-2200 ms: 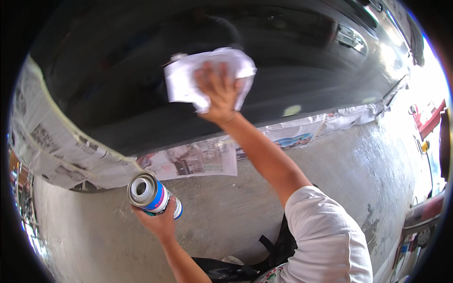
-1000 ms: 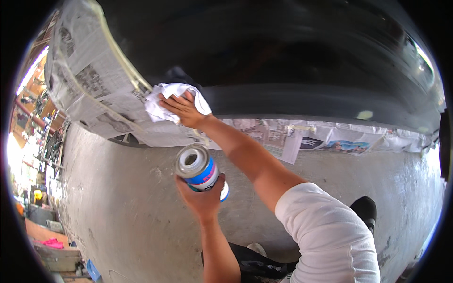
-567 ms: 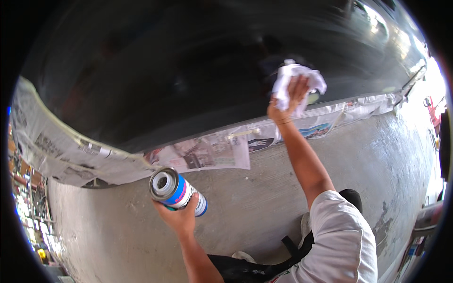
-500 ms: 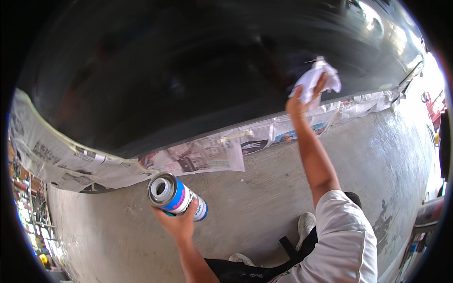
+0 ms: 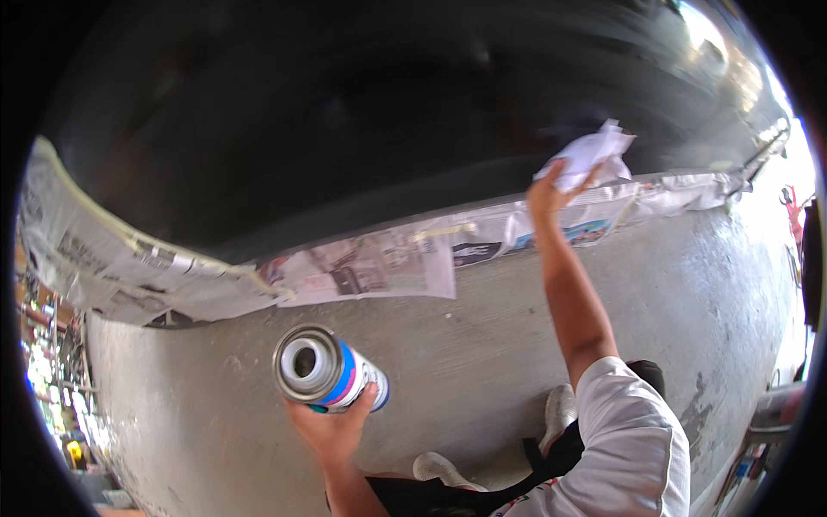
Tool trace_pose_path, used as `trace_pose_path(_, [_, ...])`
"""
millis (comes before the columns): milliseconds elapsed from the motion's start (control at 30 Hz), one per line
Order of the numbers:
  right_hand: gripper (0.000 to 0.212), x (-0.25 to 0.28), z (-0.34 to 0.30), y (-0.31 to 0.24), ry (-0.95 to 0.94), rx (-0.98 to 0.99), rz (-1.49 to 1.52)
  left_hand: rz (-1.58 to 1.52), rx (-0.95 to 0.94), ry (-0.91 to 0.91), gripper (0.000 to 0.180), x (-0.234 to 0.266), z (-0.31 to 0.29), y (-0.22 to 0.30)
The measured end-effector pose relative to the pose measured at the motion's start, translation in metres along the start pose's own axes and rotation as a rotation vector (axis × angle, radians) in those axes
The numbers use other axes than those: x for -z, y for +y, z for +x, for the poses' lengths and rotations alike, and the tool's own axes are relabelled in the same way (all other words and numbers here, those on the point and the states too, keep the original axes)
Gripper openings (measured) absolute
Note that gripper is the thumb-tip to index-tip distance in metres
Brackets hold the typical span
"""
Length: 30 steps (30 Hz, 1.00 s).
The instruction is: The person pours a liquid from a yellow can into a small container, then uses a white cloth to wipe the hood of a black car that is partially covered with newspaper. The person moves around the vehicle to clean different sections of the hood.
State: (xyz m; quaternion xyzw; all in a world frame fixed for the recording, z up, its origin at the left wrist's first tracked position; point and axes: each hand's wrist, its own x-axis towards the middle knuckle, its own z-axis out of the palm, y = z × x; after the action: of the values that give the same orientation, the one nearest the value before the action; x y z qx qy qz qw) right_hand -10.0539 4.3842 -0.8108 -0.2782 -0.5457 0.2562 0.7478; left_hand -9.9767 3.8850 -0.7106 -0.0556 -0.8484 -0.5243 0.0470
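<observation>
A dark, glossy car body panel (image 5: pixel 345 129) fills the upper view, its lower edge masked with taped newspaper (image 5: pixel 379 269). My right hand (image 5: pixel 556 191) is closed on a white cloth (image 5: pixel 594 157), pressed to the lower right part of the panel. The cloth's far corner is a little blurred. Lower left, my left hand (image 5: pixel 332 431) is wrapped round a metal can (image 5: pixel 345 370) with a blue, white and pink label. The can is tilted, and its uncapped round mouth faces up toward me. It is held over the floor, apart from the panel.
Bare concrete floor (image 5: pixel 482 362) lies below the panel, with my shoes (image 5: pixel 560 414) on it near the bottom. Shelves with assorted items (image 5: pixel 56 362) stand at the far left. At the right edge is a grey container (image 5: pixel 780 396).
The white cloth and my right hand have shifted slightly right and down along the panel. The can in my left hand has moved lower, its mouth turned more toward me.
</observation>
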Motion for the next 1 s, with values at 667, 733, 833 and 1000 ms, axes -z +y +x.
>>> trace_pose_path(667, [0.083,-0.07,-0.316,-0.183,-0.93,0.373,-0.112,-0.08,0.028,0.19,0.103,0.062,0.005,-0.042])
trace_pose_path(733, [0.082,-0.047,-0.241,-0.123,-0.622,0.371,-0.176,-0.045,-0.023,0.194,0.098,0.052,0.001,-0.033])
trace_pose_path(833, [0.082,-0.012,-0.134,-0.044,-0.374,0.304,-0.343,-0.018,0.018,0.158,0.099,0.042,-0.008,-0.028])
trace_pose_path(1000, [0.077,0.034,0.071,0.062,0.156,-0.115,0.077,0.01,0.032,0.057,0.104,0.018,-0.029,-0.015])
